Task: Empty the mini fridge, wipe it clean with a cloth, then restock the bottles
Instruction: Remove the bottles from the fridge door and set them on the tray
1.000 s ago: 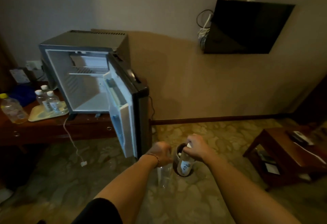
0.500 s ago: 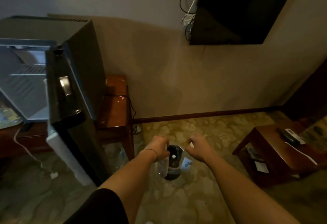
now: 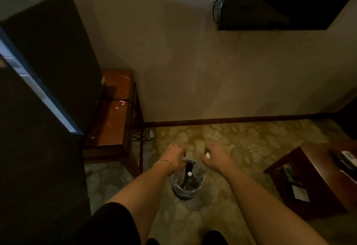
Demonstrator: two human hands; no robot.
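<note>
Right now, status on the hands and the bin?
Left hand gripping the bag rim. Right hand pinching something white. Bin below, bottle inside. Nothing blocking.

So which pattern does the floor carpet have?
A pale floral pattern on the yellowish carpet, in the head view.

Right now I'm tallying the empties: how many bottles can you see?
2, both over the bin: one bottle at left, one bottle at right. More may be hidden.

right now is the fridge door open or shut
Open: the mini fridge door stands swung out from the cabinet, its pale inner edge showing between them.
</note>
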